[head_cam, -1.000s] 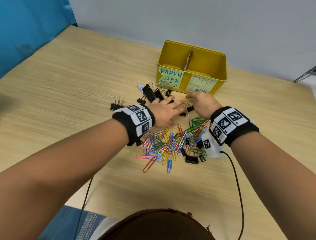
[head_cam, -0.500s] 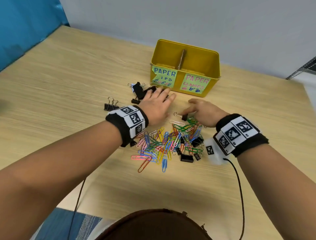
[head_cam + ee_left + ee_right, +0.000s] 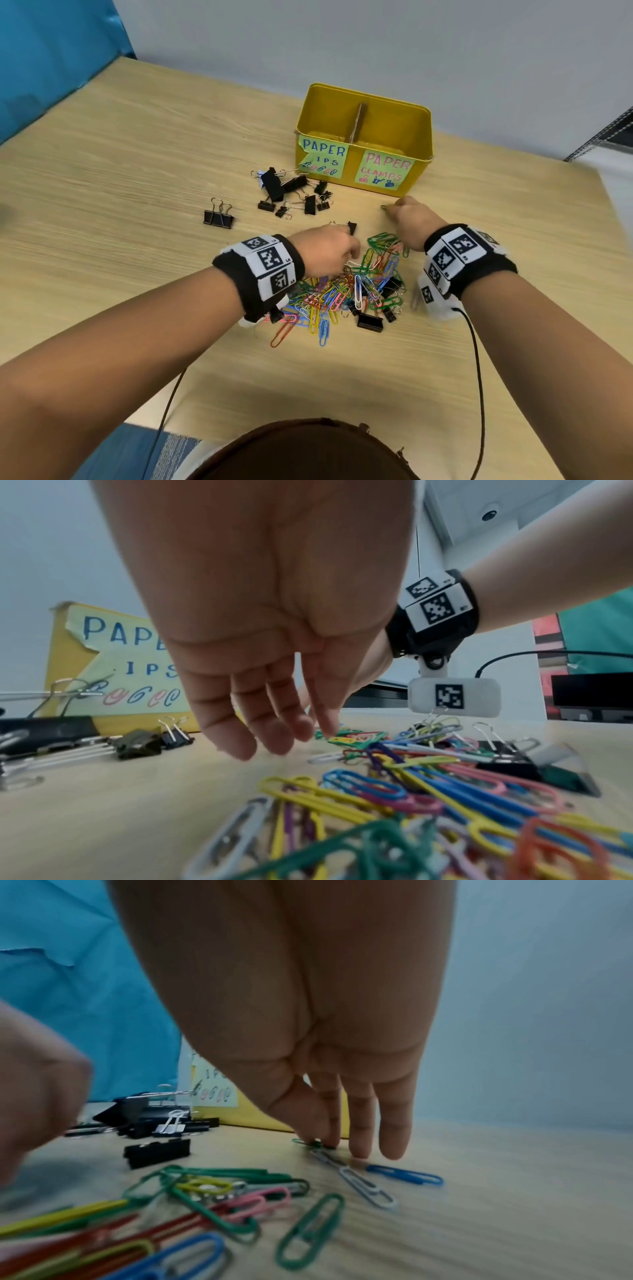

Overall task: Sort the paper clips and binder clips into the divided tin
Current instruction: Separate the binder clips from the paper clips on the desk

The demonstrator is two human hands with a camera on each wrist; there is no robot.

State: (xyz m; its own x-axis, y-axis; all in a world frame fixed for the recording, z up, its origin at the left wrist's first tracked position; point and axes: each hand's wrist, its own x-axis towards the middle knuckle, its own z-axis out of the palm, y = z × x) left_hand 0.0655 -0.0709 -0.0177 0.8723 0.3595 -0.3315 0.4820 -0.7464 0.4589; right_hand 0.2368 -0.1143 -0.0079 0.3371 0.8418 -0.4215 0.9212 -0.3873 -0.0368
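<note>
The right hand (image 3: pixel 308 1031) has left the near edge of the heap, where it hovered half a second ago, and moved forward to the bare surface (image 3: pixel 137 178) in front of the tin (image 3: pixel 363 137); its thumb and forefinger are now pressed together on a green paper clip (image 3: pixel 310 1143) that seems chained to a white one trailing behind it, the other fingers straight and touching the wood; the left hand (image 3: pixel 274 615) has drawn back from the black binder clips (image 3: pixel 291 192) by the tin's left label and now hangs over the far side of the coloured paper clip pile (image 3: pixel 342 291), fingers relaxed and apart, holding nothing as far as the left wrist view shows; a lone binder clip (image 3: pixel 351 226) lies just beyond its knuckles. Both compartments of the tin look empty of clips from the head view, though their floors are only partly visible, so the sorting has, by my reading, barely begun; the shift suggests the first paper clips are about to be lifted toward the left compartment, marked for paper clips, while the binder clips wait in their cluster near that same side; linked clips may drag neighbours along.
</note>
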